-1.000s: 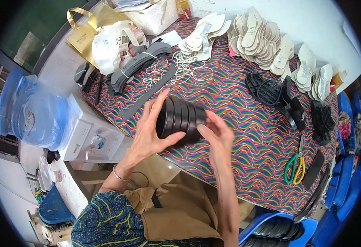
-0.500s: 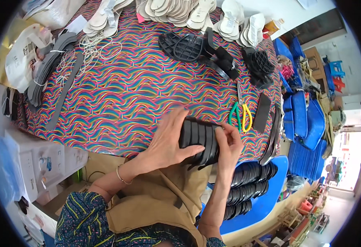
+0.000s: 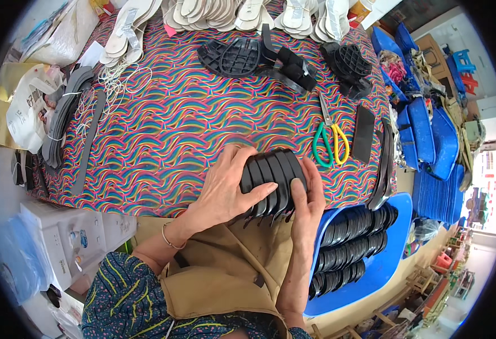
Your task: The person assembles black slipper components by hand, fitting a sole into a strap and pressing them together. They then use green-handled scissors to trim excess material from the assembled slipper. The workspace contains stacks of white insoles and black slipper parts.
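Observation:
Between my two hands is a stack of glossy black curved straps [image 3: 271, 175], nested side by side like sandal uppers, over the table's near edge. My left hand [image 3: 223, 189] is closed around the stack's left end, its thumb stretched across the front. At the right end my right hand [image 3: 310, 195] grips it, thumb in front and fingers behind. Loose strap ends hang from the underside. Below and to the right, a blue tub [image 3: 397, 240] holds rows of similar black straps [image 3: 349, 243].
Scissors [image 3: 330, 135] with green and yellow handles lie on the patterned tablecloth [image 3: 174, 124], beside a dark flat rectangle [image 3: 363, 134]. Black shoe soles [image 3: 242, 57] and bundled white insoles [image 3: 203, 12] are farther back. Grey strips [image 3: 65, 116] and white string [image 3: 112, 85] lie left.
My hands still hold the strap stack, which is now turned with its straps fanned more evenly. The view has shifted, and more of the blue tub shows.

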`<move>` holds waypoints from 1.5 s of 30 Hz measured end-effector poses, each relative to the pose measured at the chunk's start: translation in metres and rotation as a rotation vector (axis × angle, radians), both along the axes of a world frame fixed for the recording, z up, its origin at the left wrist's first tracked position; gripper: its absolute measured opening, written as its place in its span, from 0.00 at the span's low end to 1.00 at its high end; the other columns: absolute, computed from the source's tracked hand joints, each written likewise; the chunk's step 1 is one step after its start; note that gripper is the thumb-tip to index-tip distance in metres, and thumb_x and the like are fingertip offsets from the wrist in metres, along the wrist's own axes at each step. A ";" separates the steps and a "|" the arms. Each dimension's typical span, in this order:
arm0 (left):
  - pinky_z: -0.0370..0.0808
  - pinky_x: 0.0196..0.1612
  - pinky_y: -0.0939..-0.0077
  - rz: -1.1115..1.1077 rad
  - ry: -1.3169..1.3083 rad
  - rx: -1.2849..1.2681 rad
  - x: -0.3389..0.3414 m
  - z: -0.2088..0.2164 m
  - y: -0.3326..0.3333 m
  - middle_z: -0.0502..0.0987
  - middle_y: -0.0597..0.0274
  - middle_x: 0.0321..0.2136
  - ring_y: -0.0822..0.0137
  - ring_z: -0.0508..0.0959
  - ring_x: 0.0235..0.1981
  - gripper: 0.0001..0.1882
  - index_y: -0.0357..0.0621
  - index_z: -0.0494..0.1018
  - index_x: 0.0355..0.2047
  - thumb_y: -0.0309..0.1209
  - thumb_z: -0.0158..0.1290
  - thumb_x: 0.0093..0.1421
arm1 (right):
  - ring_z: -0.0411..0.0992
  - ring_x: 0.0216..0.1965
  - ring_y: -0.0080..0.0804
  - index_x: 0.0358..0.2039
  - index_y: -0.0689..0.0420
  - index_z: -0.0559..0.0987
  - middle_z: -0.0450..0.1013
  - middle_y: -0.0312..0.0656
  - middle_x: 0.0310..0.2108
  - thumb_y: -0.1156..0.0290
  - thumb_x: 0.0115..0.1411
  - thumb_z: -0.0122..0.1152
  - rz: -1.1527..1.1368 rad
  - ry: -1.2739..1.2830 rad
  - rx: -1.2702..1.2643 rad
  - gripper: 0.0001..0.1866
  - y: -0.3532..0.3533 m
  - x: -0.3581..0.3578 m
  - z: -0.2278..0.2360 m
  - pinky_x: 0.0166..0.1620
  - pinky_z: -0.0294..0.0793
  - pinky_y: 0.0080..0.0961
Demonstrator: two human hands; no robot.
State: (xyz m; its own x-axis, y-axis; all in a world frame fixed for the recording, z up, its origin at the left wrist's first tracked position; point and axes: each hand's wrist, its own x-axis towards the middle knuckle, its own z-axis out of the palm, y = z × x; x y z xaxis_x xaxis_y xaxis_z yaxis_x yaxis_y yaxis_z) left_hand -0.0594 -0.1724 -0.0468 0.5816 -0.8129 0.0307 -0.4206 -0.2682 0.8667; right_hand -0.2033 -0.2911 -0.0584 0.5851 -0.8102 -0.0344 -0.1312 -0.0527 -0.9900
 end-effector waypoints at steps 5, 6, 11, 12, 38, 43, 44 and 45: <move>0.54 0.67 0.58 -0.018 0.036 -0.146 -0.010 -0.025 0.004 0.59 0.40 0.62 0.47 0.59 0.64 0.44 0.33 0.52 0.65 0.41 0.62 0.57 | 0.64 0.58 0.48 0.64 0.59 0.65 0.67 0.52 0.56 0.72 0.48 0.73 0.137 0.207 -0.263 0.42 0.004 -0.005 0.016 0.60 0.64 0.39; 0.51 0.69 0.59 -0.065 0.110 -0.167 -0.009 -0.022 0.003 0.56 0.41 0.64 0.49 0.55 0.67 0.46 0.32 0.50 0.67 0.41 0.62 0.57 | 0.64 0.58 0.49 0.63 0.59 0.66 0.67 0.52 0.56 0.70 0.46 0.74 0.148 0.186 -0.335 0.43 0.000 -0.007 0.014 0.59 0.63 0.41; 0.47 0.71 0.63 -0.521 0.370 -0.065 0.039 -0.018 0.016 0.50 0.50 0.71 0.58 0.51 0.72 0.57 0.36 0.42 0.72 0.43 0.66 0.52 | 0.63 0.57 0.52 0.59 0.59 0.67 0.67 0.50 0.56 0.60 0.41 0.76 0.132 -0.041 -0.504 0.44 -0.013 -0.014 -0.016 0.60 0.59 0.45; 0.50 0.70 0.63 -0.491 0.414 -0.026 0.046 -0.019 0.017 0.53 0.49 0.70 0.57 0.55 0.70 0.60 0.36 0.43 0.71 0.44 0.69 0.48 | 0.62 0.58 0.52 0.59 0.59 0.68 0.67 0.51 0.56 0.59 0.43 0.76 0.116 -0.051 -0.472 0.44 -0.011 -0.014 -0.019 0.61 0.58 0.45; 0.55 0.69 0.59 -0.434 -0.007 0.084 -0.027 0.015 -0.045 0.55 0.48 0.68 0.54 0.59 0.68 0.76 0.36 0.46 0.71 0.53 0.75 0.26 | 0.47 0.68 0.64 0.63 0.76 0.56 0.53 0.66 0.63 0.45 0.25 0.78 0.350 0.276 -0.663 0.70 -0.034 -0.048 0.001 0.64 0.46 0.70; 0.53 0.70 0.59 -0.449 0.037 0.054 -0.035 0.017 -0.045 0.55 0.48 0.68 0.54 0.57 0.69 0.73 0.36 0.46 0.71 0.54 0.75 0.30 | 0.52 0.66 0.62 0.63 0.74 0.56 0.55 0.63 0.62 0.54 0.23 0.79 0.476 0.446 -0.642 0.68 -0.043 -0.044 0.015 0.60 0.55 0.71; 0.54 0.70 0.59 -0.424 0.007 0.044 -0.036 0.014 -0.043 0.56 0.48 0.67 0.54 0.57 0.69 0.73 0.36 0.47 0.70 0.55 0.75 0.30 | 0.53 0.65 0.62 0.63 0.74 0.56 0.55 0.63 0.61 0.55 0.22 0.79 0.441 0.422 -0.647 0.68 -0.040 -0.043 0.014 0.58 0.57 0.71; 0.54 0.70 0.59 -0.397 -0.024 0.033 -0.038 0.010 -0.040 0.56 0.48 0.67 0.54 0.58 0.69 0.73 0.36 0.47 0.70 0.55 0.75 0.30 | 0.54 0.64 0.61 0.63 0.74 0.55 0.55 0.63 0.61 0.57 0.21 0.80 0.407 0.398 -0.653 0.68 -0.037 -0.042 0.011 0.57 0.59 0.71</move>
